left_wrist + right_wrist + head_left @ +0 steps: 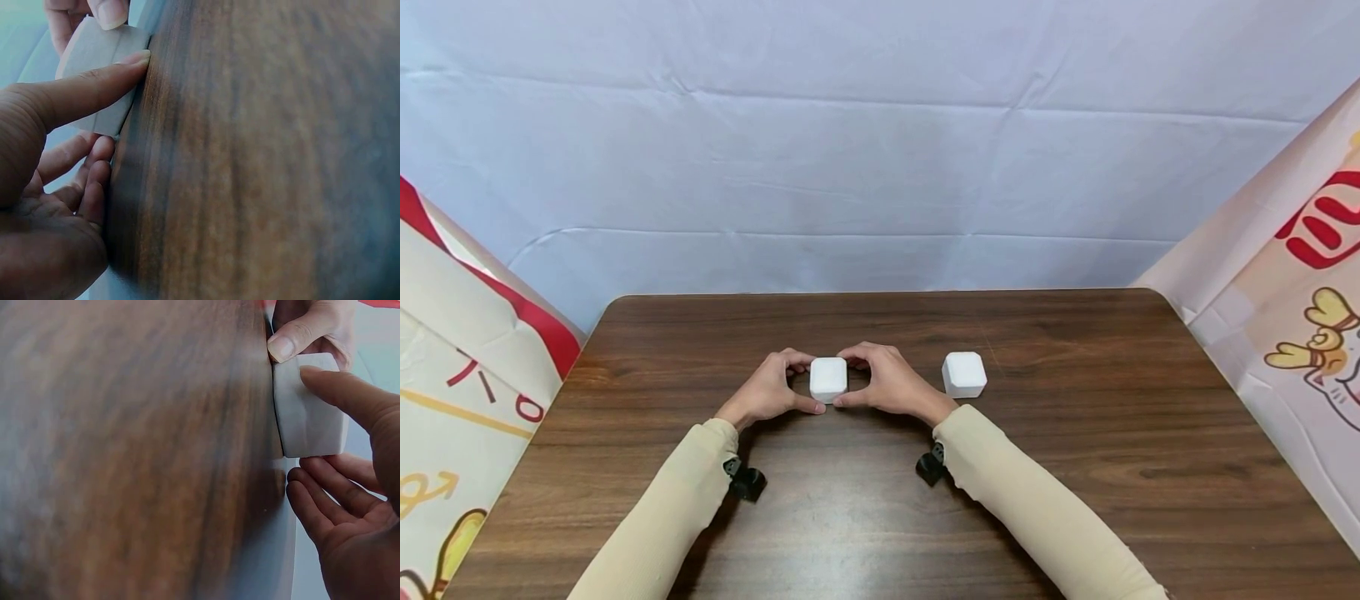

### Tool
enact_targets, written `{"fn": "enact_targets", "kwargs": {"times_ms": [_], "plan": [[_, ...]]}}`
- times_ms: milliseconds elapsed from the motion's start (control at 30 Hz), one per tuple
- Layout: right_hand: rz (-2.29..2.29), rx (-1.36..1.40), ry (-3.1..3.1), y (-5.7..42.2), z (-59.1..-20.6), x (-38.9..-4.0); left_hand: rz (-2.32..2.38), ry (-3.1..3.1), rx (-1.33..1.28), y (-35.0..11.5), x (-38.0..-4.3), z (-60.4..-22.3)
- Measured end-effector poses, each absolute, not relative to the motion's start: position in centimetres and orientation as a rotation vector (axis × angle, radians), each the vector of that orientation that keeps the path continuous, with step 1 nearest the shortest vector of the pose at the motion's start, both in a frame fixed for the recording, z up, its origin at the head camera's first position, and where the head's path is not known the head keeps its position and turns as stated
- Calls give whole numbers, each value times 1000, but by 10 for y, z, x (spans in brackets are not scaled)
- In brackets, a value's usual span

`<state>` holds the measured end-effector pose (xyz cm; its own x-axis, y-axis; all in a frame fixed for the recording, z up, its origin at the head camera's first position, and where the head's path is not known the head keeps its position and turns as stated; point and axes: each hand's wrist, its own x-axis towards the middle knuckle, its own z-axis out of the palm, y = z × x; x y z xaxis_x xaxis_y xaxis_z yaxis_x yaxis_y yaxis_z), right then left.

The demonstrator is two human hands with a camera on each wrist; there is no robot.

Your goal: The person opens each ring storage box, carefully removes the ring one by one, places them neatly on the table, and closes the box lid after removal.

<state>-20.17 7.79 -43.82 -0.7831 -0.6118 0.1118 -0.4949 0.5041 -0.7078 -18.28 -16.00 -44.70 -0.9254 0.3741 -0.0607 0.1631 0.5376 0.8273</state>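
Observation:
A small white block [828, 378] with rounded corners sits on the brown table, between both hands. From its left side my left hand [769, 387] holds it, thumb on the near face and fingers round the side and back. My right hand [891, 381] grips the same block from the right in a mirrored way. Up close in the left wrist view, the left thumb [94, 94] lies across the pale near face. The right wrist view shows the right thumb [340, 390] against the block [309, 415], whose bottom edge is at the tabletop.
A second white block [964, 374] of similar look stands to the right, just beyond the right wrist. The wooden table [1075, 400] ends at a back edge before a pale cloth backdrop [865, 167]. Printed cloths hang on both sides.

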Motion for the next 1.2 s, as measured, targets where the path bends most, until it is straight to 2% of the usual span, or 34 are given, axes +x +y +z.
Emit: {"fn": "enact_targets", "kwargs": {"times_ms": [1200], "plan": [[-1206,-833,2473,69,-427,-207,1313,2604,419,-157,-181,-446]]}}
